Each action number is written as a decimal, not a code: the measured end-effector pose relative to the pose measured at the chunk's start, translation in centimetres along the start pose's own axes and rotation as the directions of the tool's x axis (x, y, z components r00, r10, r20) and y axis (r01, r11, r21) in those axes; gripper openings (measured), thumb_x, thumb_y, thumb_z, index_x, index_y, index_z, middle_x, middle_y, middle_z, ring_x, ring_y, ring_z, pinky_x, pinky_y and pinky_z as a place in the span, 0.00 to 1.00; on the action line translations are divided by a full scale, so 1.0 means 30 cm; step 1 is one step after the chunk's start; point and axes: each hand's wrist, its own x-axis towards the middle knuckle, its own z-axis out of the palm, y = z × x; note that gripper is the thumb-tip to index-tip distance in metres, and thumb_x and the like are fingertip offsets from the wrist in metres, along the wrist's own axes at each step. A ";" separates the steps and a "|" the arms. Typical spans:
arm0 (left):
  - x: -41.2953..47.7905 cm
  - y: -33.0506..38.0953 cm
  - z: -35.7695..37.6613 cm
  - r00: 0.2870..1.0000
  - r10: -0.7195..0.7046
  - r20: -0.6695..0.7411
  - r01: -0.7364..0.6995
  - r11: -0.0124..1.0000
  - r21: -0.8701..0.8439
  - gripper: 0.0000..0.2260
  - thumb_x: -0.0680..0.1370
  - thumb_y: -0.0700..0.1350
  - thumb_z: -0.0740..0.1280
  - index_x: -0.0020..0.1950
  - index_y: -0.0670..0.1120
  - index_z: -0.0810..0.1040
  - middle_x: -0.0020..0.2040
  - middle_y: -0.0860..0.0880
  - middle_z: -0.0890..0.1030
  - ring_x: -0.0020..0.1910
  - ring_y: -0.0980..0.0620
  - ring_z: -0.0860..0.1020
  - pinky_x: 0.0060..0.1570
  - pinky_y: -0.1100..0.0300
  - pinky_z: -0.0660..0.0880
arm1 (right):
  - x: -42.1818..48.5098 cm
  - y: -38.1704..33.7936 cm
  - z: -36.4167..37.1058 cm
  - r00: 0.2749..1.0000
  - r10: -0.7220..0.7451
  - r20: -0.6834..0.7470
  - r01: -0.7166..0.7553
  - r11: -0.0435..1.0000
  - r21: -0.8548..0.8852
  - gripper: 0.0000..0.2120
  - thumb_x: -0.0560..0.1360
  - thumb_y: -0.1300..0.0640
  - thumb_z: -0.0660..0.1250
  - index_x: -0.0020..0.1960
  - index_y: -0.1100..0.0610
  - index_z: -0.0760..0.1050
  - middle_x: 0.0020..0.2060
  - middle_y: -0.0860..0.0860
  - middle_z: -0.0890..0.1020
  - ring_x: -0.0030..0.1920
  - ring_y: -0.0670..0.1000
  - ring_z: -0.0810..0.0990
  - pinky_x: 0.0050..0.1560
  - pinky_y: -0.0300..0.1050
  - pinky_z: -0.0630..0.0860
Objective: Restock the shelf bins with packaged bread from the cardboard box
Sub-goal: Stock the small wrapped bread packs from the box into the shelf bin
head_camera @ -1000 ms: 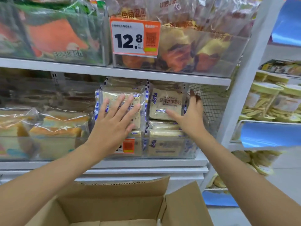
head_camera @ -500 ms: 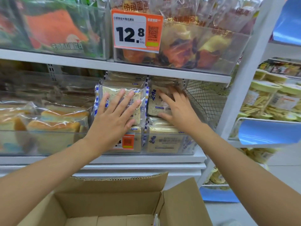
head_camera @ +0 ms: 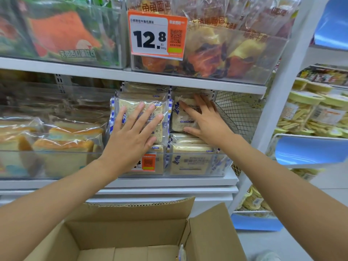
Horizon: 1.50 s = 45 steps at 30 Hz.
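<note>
A clear shelf bin (head_camera: 222,166) on the middle shelf holds stacked packets of sliced bread in clear wrap with blue and white edges. My left hand (head_camera: 131,136) presses flat, fingers spread, on the upright front packet (head_camera: 160,113) of the left stack. My right hand (head_camera: 205,121) lies with straight fingers on the top packet (head_camera: 178,117) of the right stack, thumb at its lower edge. The open cardboard box (head_camera: 135,238) stands below my arms; its visible inside shows only cardboard.
Bins of other wrapped bread fill the upper shelf, with an orange price tag (head_camera: 157,34) reading 12.8. A bin of toast loaves (head_camera: 56,144) sits to the left. A wire mesh panel (head_camera: 237,113) and white upright (head_camera: 278,110) close the shelf's right end. Tubs of snacks (head_camera: 308,113) stand beyond.
My right hand moved from the side of the right stack onto the face of its top packet and slid up it. The left hand stayed pressed on the left packet.
</note>
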 end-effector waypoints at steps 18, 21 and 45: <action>-0.423 0.180 -0.087 0.840 -0.245 0.485 0.523 0.604 -0.601 0.14 0.78 0.49 0.67 0.63 0.50 0.72 0.53 0.53 0.77 0.44 0.54 0.75 0.46 0.54 0.75 | -0.510 -0.368 0.159 0.991 0.005 0.135 -0.047 0.948 0.316 0.12 0.77 0.53 0.67 0.59 0.55 0.78 0.48 0.50 0.79 0.49 0.51 0.77 0.46 0.46 0.72; -0.637 0.206 -0.003 0.691 -0.229 0.686 0.682 0.522 -0.513 0.19 0.78 0.51 0.68 0.67 0.53 0.69 0.54 0.54 0.76 0.40 0.58 0.75 0.44 0.56 0.75 | -0.644 -0.430 0.362 0.889 0.001 0.458 -0.177 0.923 0.341 0.14 0.77 0.54 0.66 0.62 0.52 0.78 0.50 0.49 0.78 0.52 0.51 0.78 0.48 0.43 0.71; -1.150 0.356 0.304 0.057 0.086 0.995 0.998 0.020 -0.059 0.17 0.69 0.52 0.75 0.51 0.41 0.81 0.53 0.43 0.83 0.56 0.42 0.80 0.55 0.54 0.74 | -0.825 -0.622 0.847 0.559 -0.020 0.829 -0.566 0.722 0.398 0.26 0.71 0.50 0.75 0.67 0.49 0.72 0.66 0.51 0.69 0.69 0.49 0.64 0.71 0.45 0.60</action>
